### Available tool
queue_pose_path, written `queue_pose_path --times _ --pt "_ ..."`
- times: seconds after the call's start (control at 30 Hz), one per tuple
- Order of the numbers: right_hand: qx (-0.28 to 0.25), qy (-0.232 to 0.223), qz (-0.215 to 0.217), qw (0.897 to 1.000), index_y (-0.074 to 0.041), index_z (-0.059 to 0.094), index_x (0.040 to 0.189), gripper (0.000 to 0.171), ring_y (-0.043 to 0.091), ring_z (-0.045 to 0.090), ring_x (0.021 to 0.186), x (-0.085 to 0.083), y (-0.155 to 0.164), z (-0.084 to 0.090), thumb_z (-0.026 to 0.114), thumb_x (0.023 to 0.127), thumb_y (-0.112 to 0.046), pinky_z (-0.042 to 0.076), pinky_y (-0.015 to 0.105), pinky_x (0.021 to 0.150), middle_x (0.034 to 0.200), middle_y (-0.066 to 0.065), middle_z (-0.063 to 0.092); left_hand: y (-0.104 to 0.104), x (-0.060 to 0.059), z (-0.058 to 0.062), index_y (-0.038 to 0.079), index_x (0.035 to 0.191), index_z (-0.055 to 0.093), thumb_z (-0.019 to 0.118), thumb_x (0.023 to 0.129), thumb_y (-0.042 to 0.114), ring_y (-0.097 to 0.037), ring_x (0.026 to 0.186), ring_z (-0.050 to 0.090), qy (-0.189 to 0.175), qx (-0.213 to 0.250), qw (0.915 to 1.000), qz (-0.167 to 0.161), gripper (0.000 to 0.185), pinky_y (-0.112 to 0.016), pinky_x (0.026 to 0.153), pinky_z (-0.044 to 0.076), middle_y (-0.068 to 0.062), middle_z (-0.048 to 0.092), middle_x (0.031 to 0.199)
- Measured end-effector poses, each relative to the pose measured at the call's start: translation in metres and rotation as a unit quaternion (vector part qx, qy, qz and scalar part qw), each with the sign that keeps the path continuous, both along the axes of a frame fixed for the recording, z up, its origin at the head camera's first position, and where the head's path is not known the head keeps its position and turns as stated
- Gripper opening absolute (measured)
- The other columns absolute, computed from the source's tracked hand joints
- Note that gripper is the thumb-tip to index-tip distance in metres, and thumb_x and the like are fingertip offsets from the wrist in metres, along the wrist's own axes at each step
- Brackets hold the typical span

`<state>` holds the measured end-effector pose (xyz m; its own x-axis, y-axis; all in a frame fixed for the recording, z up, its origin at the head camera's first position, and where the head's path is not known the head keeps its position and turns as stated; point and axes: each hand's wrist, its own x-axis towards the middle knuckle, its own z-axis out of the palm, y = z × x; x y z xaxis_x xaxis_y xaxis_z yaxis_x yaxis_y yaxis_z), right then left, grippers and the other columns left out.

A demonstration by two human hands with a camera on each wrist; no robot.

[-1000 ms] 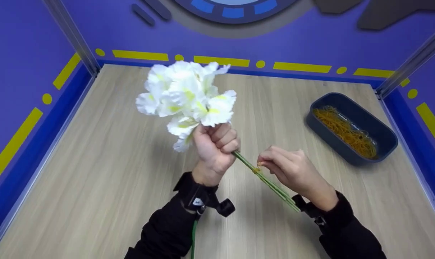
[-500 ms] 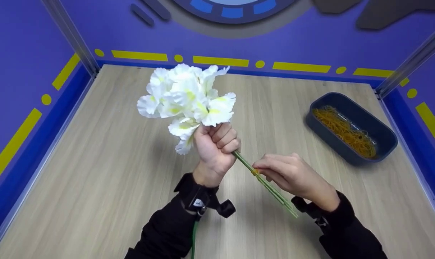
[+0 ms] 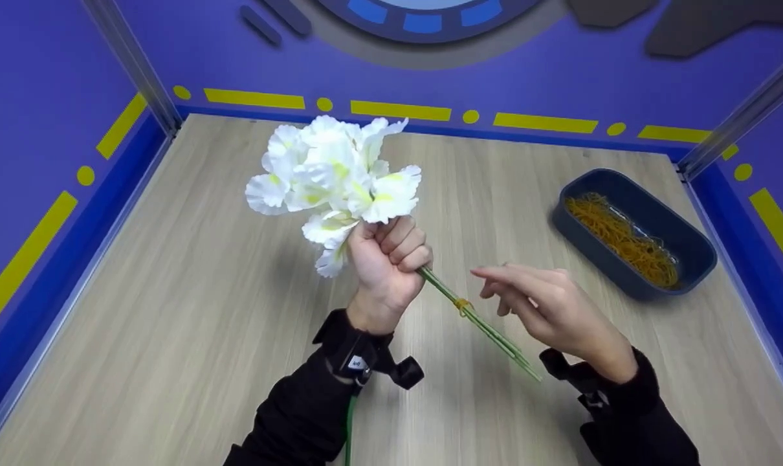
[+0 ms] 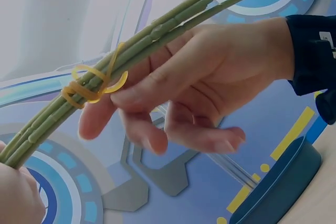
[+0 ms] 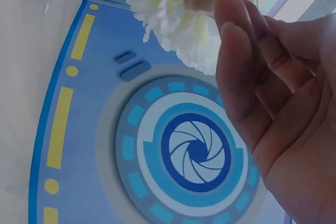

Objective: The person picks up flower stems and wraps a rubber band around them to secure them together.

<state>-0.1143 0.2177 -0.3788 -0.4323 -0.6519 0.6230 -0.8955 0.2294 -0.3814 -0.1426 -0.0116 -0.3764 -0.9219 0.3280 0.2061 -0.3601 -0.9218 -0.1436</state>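
My left hand (image 3: 391,265) grips a bunch of white artificial flowers (image 3: 333,175) by the stems, just under the blooms. Below the fist the green stems (image 3: 495,334) slant down to the right. A yellow rubber band (image 3: 461,305) is wound round them partway along; in the left wrist view loose loops of the rubber band (image 4: 84,88) stand out from the stems. To the right of the band my right hand (image 3: 553,307) hovers with relaxed fingers, holding nothing. The right wrist view shows its loosely bent fingers (image 5: 236,61) near the flowers.
A dark oblong tub (image 3: 692,249) with many yellow rubber bands (image 3: 624,243) stands at the back right of the wooden table (image 3: 191,291). Blue-purple panels (image 3: 527,84) enclose the back and sides. A green cable (image 3: 349,427) hangs by the left sleeve.
My right hand has let go of the rubber band and drawn away to the right, its fingers loosening. The left hand and the flowers have stayed nearly still.
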Motion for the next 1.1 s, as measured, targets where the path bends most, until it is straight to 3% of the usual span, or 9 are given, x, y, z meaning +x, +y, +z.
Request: queue_pose_path --times 0.1,0.2,0.4,0.57,0.7,0.87,1.1 --pt "0.002 -0.033 -0.022 0.999 0.001 0.065 0.127 0.036 0.006 0.062 0.062 0.005 0.002 0.006 0.045 0.109 -0.022 0.053 0.017 0.056 0.088 0.000 0.069 0.001 0.000 0.000 0.020 0.064 0.016 0.048 0.079 0.014 -0.004 0.045 0.013 -0.005 -0.010 0.9999 0.012 0.035 -0.017 0.042 0.012 0.010 0.017 0.053" --pt "0.035 -0.073 -0.044 0.996 -0.004 0.065 0.131 0.037 0.001 0.057 0.063 0.013 0.002 0.011 0.047 0.109 -0.027 0.050 0.015 0.057 0.087 -0.007 0.066 0.002 -0.001 -0.001 0.020 0.064 0.015 0.048 0.079 0.014 -0.004 0.045 0.012 -0.009 -0.026 0.9992 0.028 0.036 -0.017 0.042 0.012 0.010 0.016 0.053" --pt "0.109 -0.116 -0.079 0.984 -0.013 0.063 0.137 0.038 -0.002 0.050 0.064 0.023 -0.007 0.009 0.066 0.099 -0.015 0.045 0.016 0.055 0.088 -0.015 0.063 0.006 -0.002 -0.002 0.020 0.065 0.013 0.045 0.077 0.014 -0.004 0.044 0.012 -0.035 -0.077 0.9934 0.077 0.035 -0.016 0.041 0.012 0.010 0.018 0.050" --pt "0.128 -0.112 -0.108 0.979 -0.011 0.063 0.136 0.037 -0.002 0.047 0.060 0.024 -0.014 0.001 0.065 0.100 -0.019 0.043 0.018 0.052 0.083 -0.015 0.061 0.008 -0.003 -0.001 0.019 0.063 0.015 0.038 0.083 0.011 -0.004 0.042 0.014 -0.078 -0.138 0.9795 0.124 0.031 -0.016 0.039 0.012 0.009 0.025 0.045" --pt "0.122 -0.106 -0.128 0.978 -0.009 0.066 0.127 0.028 -0.001 0.043 0.057 0.025 -0.021 -0.006 0.064 0.101 -0.019 0.040 0.018 0.049 0.077 -0.014 0.056 0.008 -0.005 -0.001 0.019 0.062 0.017 0.030 0.092 0.012 -0.003 0.040 0.015 -0.092 -0.167 0.9714 0.141 0.033 -0.015 0.039 0.013 0.009 0.026 0.044" --pt "0.120 -0.090 -0.143 0.978 -0.007 0.066 0.116 0.016 -0.002 0.039 0.055 0.026 -0.028 -0.011 0.061 0.102 -0.013 0.036 0.017 0.046 0.073 -0.014 0.050 0.008 -0.007 -0.002 0.019 0.062 0.018 0.030 0.092 0.011 -0.003 0.040 0.016 -0.096 -0.173 0.9699 0.142 0.034 -0.015 0.038 0.013 0.010 0.025 0.045" --pt "0.110 -0.100 -0.142 0.979 -0.009 0.063 0.106 0.006 -0.003 0.031 0.054 0.025 -0.030 -0.013 0.058 0.102 -0.009 0.030 0.017 0.044 0.070 -0.016 0.038 0.007 -0.007 -0.002 0.018 0.058 0.027 0.036 0.086 0.008 -0.003 0.040 0.016 -0.099 -0.174 0.9703 0.136 0.031 -0.016 0.038 0.013 0.009 0.025 0.045"
